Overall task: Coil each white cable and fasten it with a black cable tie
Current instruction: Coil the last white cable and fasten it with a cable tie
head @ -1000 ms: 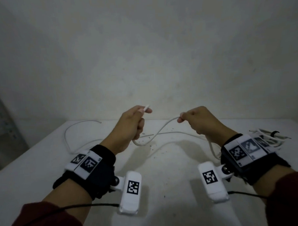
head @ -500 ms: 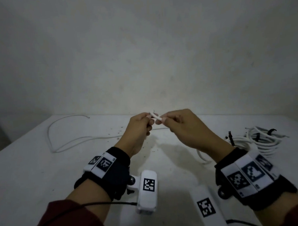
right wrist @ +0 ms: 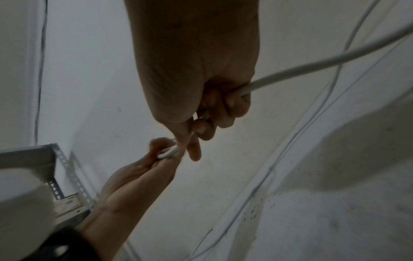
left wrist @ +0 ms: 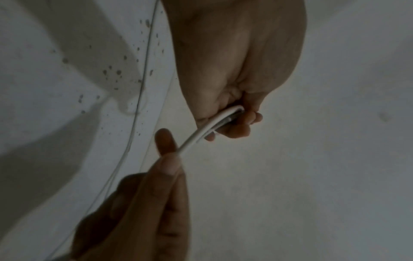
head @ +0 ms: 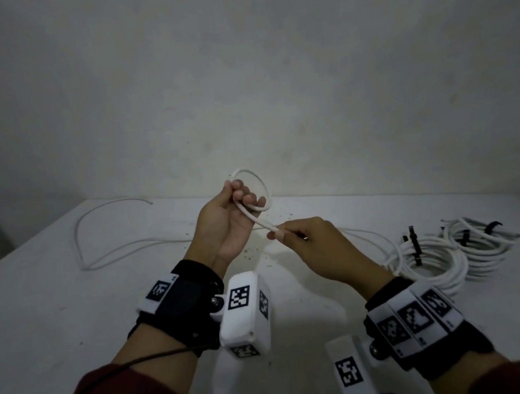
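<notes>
Above white table (head: 78, 294), raised left hand (head: 224, 222) grips looped white cable (head: 264, 193); right hand (head: 311, 242) fingers pinch it.

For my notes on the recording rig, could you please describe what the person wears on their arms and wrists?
Both arms show dark red sleeves pushed back from the wrists. Each wrist carries a black band with white panels printed with black square-code markers. A white box-shaped camera unit bearing similar markers hangs off each band on a small metal ball joint. A thin dark cable runs back along the left forearm.

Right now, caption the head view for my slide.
Left hand holds the first loop of white cable; right hand feeds it.
</notes>
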